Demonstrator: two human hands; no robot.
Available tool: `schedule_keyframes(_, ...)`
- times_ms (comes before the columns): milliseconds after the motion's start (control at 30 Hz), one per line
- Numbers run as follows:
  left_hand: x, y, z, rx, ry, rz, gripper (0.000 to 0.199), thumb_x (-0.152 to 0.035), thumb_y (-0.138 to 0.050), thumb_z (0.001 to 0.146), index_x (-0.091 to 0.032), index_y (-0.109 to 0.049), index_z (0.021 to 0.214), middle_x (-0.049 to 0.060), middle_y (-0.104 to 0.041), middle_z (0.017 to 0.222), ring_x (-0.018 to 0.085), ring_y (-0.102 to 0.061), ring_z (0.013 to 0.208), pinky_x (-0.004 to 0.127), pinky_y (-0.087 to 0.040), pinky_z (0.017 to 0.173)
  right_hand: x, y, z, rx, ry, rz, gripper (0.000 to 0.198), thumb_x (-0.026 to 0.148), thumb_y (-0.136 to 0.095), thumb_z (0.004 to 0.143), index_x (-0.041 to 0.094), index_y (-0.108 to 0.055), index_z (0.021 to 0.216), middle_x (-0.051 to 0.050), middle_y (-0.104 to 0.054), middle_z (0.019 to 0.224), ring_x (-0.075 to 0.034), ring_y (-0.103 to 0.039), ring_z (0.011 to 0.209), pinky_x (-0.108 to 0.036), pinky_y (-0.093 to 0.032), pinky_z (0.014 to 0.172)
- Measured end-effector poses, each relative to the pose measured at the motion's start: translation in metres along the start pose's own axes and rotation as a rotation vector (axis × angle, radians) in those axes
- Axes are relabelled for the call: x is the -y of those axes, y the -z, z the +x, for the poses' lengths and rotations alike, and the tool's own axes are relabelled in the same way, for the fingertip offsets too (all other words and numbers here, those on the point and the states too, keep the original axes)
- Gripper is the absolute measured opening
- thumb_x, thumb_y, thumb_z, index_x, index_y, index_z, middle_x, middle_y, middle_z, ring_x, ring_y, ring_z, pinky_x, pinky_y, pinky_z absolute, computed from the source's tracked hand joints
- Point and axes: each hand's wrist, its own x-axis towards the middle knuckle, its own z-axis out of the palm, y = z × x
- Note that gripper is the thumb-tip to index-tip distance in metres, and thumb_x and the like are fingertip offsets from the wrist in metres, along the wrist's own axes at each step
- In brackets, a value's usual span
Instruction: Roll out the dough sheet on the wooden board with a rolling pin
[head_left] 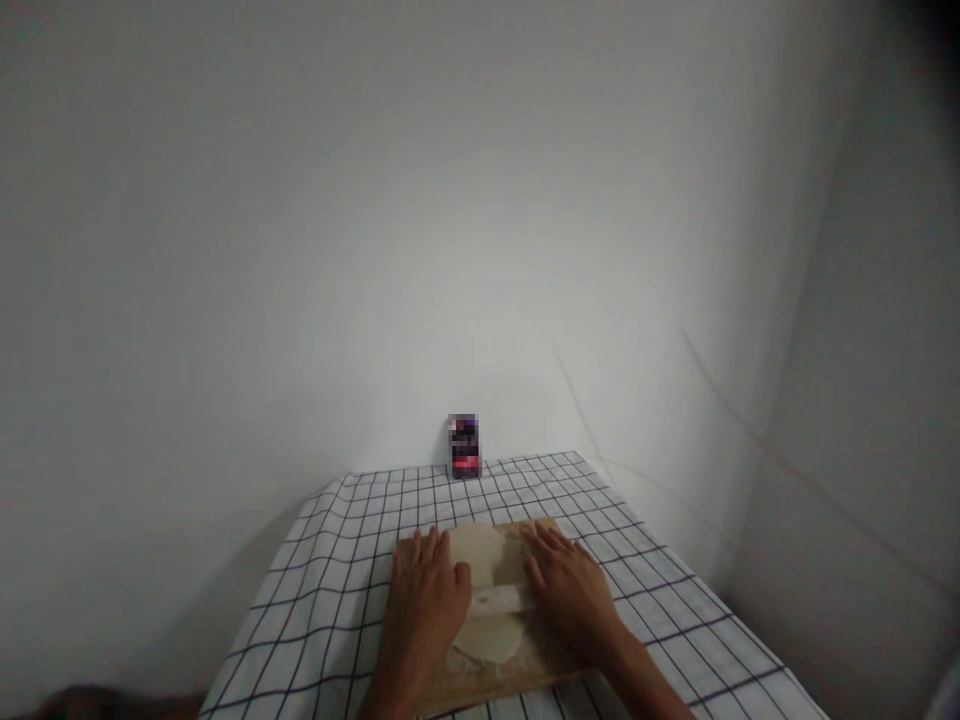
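Nearest, the left hand point(426, 598) and right hand point(571, 588) lay flat, fingers spread, pressing a rolling pin point(501, 600) across dough point(484, 590) on a board point(495, 680), mid-worktop point(315, 600). A box point(464, 447) stood by the wall.

A plain white plaster wall point(375, 220) fills most of the view from 9 o'clock across 12 o'clock. At 3 o'clock, 1 second plain white side wall point(885, 400) meets it in a soft vertical corner. Light falls brightest at the centre and dims toward the edges. Low at 6 o'clock stands a table under a white cloth with a black grid pattern point(330, 580), pushed up to the wall. Thin faint curved lines point(720, 390) cross the paint at 4 o'clock.
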Motion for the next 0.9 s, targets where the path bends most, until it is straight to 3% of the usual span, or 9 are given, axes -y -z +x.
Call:
schedule_keyframes(133,0.005,-0.009,-0.010,-0.124,-0.099,0.012,0.049,-0.023,-0.040,0.095,-0.009,-0.063,0.137,0.018,-0.062,0.145,0.034,-0.054,0.138,0.060,-0.042,0.115,0.001,0.002,-0.015,-0.020,0.051,0.002,0.044,0.027,-0.038,0.103,0.019,-0.065,0.136,-0.011,-0.059,0.149,-0.028,-0.053,0.140,-0.053,-0.038,0.118)
schedule_keyframes(333,0.017,-0.018,-0.015,-0.220,-0.311,-0.033,0.047,-0.022,-0.037,0.097,-0.009,-0.065,0.132,0.016,-0.065,0.142,0.030,-0.054,0.140,0.052,-0.043,0.117,0.008,-0.010,-0.073,-0.136,0.066,0.090,0.045,0.033,-0.032,0.108,0.020,-0.068,0.131,-0.011,-0.064,0.143,-0.027,-0.056,0.137,-0.047,-0.044,0.117)
schedule_keyframes(500,0.028,-0.026,-0.038,-0.334,-0.436,-0.043,0.049,-0.019,-0.038,0.098,-0.010,-0.055,0.143,0.016,-0.052,0.156,0.030,-0.043,0.148,0.054,-0.042,0.118,0.005,-0.032,-0.108,-0.149,0.138,0.149,0.048,0.048,-0.042,0.105,0.023,-0.063,0.140,-0.009,-0.062,0.144,-0.029,-0.061,0.131,-0.042,-0.052,0.110)
schedule_keyframes(600,0.031,-0.028,-0.048,-0.353,-0.478,-0.040,0.047,-0.019,-0.038,0.099,-0.012,-0.054,0.143,0.016,-0.052,0.156,0.031,-0.043,0.148,0.058,-0.040,0.117,0.009,-0.025,-0.100,-0.126,0.095,0.118,0.046,0.044,-0.038,0.107,0.026,-0.063,0.141,-0.007,-0.060,0.146,-0.029,-0.056,0.137,-0.050,-0.046,0.115)
schedule_keyframes(700,0.023,-0.020,-0.037,-0.270,-0.404,-0.045,0.046,-0.022,-0.039,0.099,-0.012,-0.058,0.139,0.018,-0.059,0.148,0.032,-0.054,0.140,0.062,-0.039,0.116,0.013,-0.007,-0.070,-0.100,0.028,0.086,0.044,0.036,-0.034,0.108,0.026,-0.065,0.137,-0.006,-0.060,0.148,-0.029,-0.052,0.141,-0.057,-0.038,0.119)
schedule_keyframes(800,0.010,-0.008,-0.015,-0.147,-0.309,-0.029,0.047,-0.023,-0.038,0.097,-0.013,-0.063,0.135,0.018,-0.062,0.145,0.034,-0.057,0.137,0.066,-0.039,0.115,0.011,0.007,-0.038,-0.074,-0.011,0.069,0.045,0.034,-0.034,0.108,0.022,-0.066,0.136,-0.009,-0.062,0.146,-0.029,-0.054,0.139,-0.056,-0.040,0.117)
schedule_keyframes(900,0.006,-0.003,-0.006,-0.096,-0.282,0.006,0.048,-0.023,-0.037,0.096,-0.013,-0.065,0.133,0.017,-0.063,0.144,0.035,-0.056,0.137,0.065,-0.039,0.115,0.009,0.008,-0.029,-0.055,-0.010,0.047,0.044,0.034,-0.035,0.107,0.020,-0.066,0.136,-0.010,-0.062,0.146,-0.029,-0.053,0.139,-0.053,-0.042,0.115)
